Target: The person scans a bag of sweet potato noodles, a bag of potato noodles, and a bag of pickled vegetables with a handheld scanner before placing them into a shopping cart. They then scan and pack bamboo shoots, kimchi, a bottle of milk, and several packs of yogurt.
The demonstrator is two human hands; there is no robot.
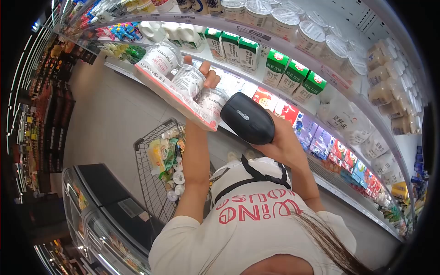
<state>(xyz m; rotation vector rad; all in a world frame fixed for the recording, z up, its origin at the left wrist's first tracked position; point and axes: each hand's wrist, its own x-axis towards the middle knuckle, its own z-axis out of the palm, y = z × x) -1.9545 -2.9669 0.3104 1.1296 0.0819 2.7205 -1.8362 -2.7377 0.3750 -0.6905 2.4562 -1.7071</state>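
Note:
My left hand (209,77) is wrapped round a pack of yogurt cups (158,87), its fingers curled over the cups from behind. The pack is tilted and has a pink-and-white cardboard sleeve. Three white cups with printed lids show in it. My right hand (280,143) grips a black handheld barcode scanner (247,118). The scanner's rounded head is close beside the right end of the pack, and my fingers under it are mostly hidden. Both hands are held up in front of the chilled shelves.
A wire shopping cart (151,169) with bagged and bottled goods stands below my left arm. The shelves carry green-topped milk cartons (277,68), white jugs (190,36) and lidded tubs (284,20). At lower left is a glass-topped display case (98,229).

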